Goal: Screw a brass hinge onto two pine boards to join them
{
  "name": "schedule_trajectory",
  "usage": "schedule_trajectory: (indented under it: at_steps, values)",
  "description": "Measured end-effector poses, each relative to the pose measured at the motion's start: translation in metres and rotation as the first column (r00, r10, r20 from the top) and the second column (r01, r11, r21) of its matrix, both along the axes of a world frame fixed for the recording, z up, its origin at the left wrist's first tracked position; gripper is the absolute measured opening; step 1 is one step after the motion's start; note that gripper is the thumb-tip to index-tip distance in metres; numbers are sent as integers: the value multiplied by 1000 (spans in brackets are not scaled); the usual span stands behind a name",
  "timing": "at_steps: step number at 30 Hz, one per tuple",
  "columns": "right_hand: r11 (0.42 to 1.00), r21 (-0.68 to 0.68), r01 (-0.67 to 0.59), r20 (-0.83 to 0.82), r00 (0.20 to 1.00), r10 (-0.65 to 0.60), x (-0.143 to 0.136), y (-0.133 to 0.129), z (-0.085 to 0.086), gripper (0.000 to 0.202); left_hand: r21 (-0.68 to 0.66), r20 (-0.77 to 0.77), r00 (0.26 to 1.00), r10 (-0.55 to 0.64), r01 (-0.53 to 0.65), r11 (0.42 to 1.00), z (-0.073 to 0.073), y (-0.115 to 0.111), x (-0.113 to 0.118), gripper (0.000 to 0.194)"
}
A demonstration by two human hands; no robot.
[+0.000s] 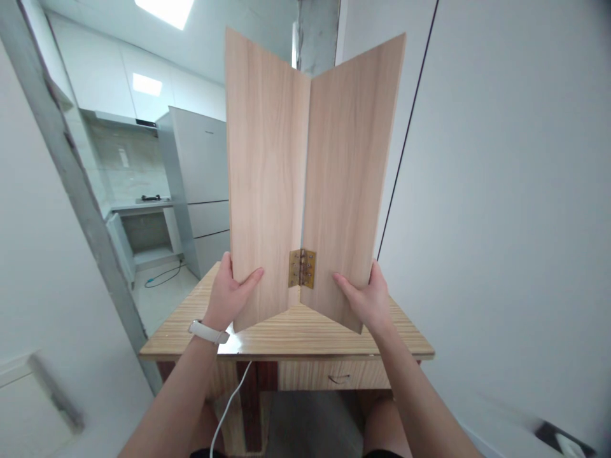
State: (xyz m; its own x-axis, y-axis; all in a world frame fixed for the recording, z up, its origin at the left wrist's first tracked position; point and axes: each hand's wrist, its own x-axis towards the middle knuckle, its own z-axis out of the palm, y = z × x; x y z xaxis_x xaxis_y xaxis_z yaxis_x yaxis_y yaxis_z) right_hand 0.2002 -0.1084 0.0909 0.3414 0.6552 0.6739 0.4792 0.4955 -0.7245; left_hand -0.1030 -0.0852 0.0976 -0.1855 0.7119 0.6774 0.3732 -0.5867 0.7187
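Note:
Two tall wood-grain boards stand partly folded toward each other in a V, joined low on their inner edges by a brass-coloured hinge [302, 268] with several screws. My left hand [233, 289] grips the outer edge of the left board [267, 178], thumb flat on its face and fingers behind. On the other side my right hand [366, 296] holds the right board [351, 178] the same way. Both boards are upright over the wooden desk [305, 340]; whether their lower ends touch it is hard to tell. The fingers behind the boards are hidden.
The desk has a drawer [334, 375] at its front, and a white cable [231, 404] hangs below its edge. A white wall [501, 191] rises close on the right. Back left are a grey fridge [203, 165] and a kitchen counter [140, 205].

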Motion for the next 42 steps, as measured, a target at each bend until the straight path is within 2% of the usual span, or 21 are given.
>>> schedule_trajectory:
  at_steps: [5,9,12,15,20,23,25,29,31,34,37,39,42]
  values:
    - [974,-48,-219,-77,973,215,23,2,1,74,-40,22,988,-152,153,987,-2,5,-21,59]
    - [918,-81,-388,-206,908,365,31,4,-5,78,-91,119,955,-272,283,955,-12,8,-30,65]
    - [878,-99,-469,-263,863,431,34,5,-9,78,-134,196,920,-338,367,921,-20,10,-32,69]
    - [861,-109,-497,-279,846,454,35,6,-11,79,-148,236,895,-378,417,897,-23,10,-33,72]
    - [882,-138,-451,-254,876,409,32,6,-15,80,-187,246,899,-362,411,892,-21,5,-31,73]
    - [871,-192,-452,-266,878,398,31,6,-20,80,-223,262,895,-360,419,880,-23,3,-28,70]
    - [852,-246,-462,-285,875,392,31,7,-24,80,-252,300,877,-375,451,856,-29,4,-27,69]
    - [799,-350,-489,-370,856,362,33,11,-41,75,-373,434,819,-376,543,752,-54,17,-26,64]
    - [728,-400,-557,-441,813,380,34,16,-55,72,-440,501,795,-342,574,690,-72,27,-27,61]
    - [659,-420,-623,-489,768,414,35,26,-82,67,-535,534,807,-254,554,638,-101,41,-29,60]
    - [634,-454,-627,-507,766,395,38,39,-111,64,-605,537,808,-242,569,557,-132,52,-31,61]
    - [596,-498,-630,-525,766,370,40,48,-128,64,-639,538,812,-226,567,520,-150,59,-32,64]
    - [567,-532,-629,-540,768,344,42,59,-147,62,-672,532,815,-228,571,471,-170,68,-33,65]
